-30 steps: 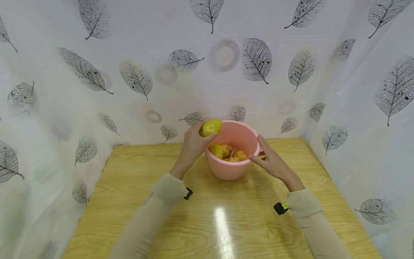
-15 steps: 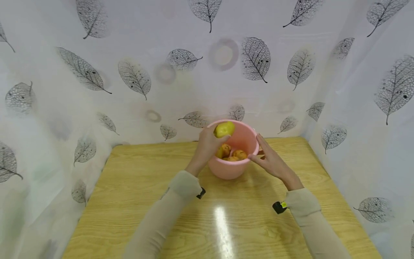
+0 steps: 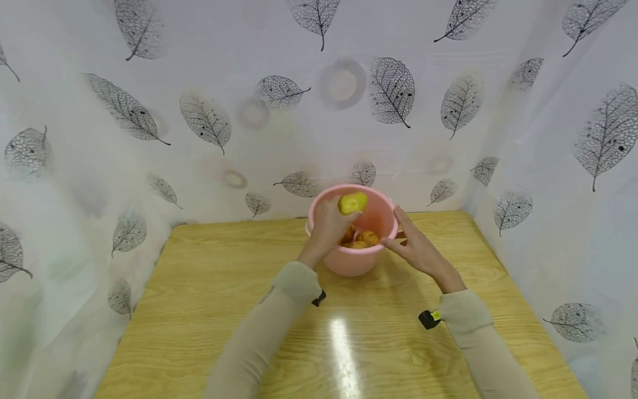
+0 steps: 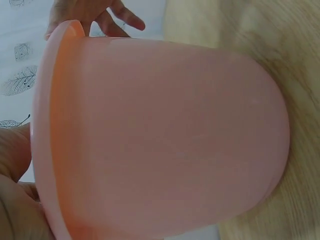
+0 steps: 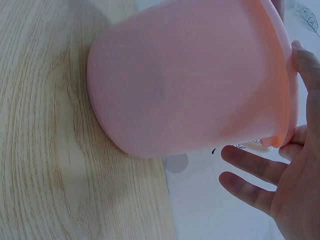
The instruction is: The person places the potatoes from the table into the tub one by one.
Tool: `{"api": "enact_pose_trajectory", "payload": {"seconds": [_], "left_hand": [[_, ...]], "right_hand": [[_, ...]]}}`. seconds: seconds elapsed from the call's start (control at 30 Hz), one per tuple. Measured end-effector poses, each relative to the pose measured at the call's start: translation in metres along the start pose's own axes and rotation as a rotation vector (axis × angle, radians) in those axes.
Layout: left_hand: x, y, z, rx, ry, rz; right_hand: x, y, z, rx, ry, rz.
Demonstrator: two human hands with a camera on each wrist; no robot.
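A yellow potato point(image 3: 353, 203) is in the grip of my left hand point(image 3: 330, 221), over the pink bucket's opening in the head view. Several other potatoes point(image 3: 368, 238) lie at the bottom of the bucket point(image 3: 351, 263), partly hidden by that hand and the near wall. My right hand point(image 3: 421, 249) holds the bucket's right rim by thumb and index finger. In the right wrist view the lower fingers point(image 5: 252, 164) stick out straight, apart from the wall. The left wrist view shows the bucket's outer side point(image 4: 170, 135), with the left hand point(image 4: 20, 185) at its rim; the potato is hidden there.
The bucket stands upright on a wooden table point(image 3: 209, 277), near its back edge. A white sheet printed with leaves point(image 3: 299, 138) hangs behind and along both sides. A black wrist camera point(image 3: 428, 320) sits below the right hand.
My left hand has carried the potato rightward, from the bucket's left rim to inside its opening. The right hand stays at the right rim.
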State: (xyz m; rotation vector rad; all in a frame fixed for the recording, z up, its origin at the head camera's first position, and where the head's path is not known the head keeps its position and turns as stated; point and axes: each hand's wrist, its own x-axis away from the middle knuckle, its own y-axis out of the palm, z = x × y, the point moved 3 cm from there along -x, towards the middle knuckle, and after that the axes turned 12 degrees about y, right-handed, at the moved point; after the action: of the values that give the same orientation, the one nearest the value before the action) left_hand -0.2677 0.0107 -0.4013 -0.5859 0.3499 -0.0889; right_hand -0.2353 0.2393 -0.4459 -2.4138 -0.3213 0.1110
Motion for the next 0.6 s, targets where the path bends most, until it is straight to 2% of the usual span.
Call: {"api": "enact_pose_trajectory", "payload": {"seconds": [0.23,0.43,0.6], "left_hand": [[-0.0043,0.0051,-0.0039,-0.117,0.017,-0.042],[-0.0037,0.0052,-0.0042,-0.151,0.039,-0.062],[0.0004,0.0029,-0.0019,-0.169,0.084,-0.049]], "right_hand": [[-0.0012,0.0003,-0.0002,-0.005,-0.009,-0.003],[-0.0032,0.0017,-0.0003,-0.003,-0.014,-0.007],[-0.0033,0.0034,-0.0003,-0.003,-0.006,-0.011]]}}
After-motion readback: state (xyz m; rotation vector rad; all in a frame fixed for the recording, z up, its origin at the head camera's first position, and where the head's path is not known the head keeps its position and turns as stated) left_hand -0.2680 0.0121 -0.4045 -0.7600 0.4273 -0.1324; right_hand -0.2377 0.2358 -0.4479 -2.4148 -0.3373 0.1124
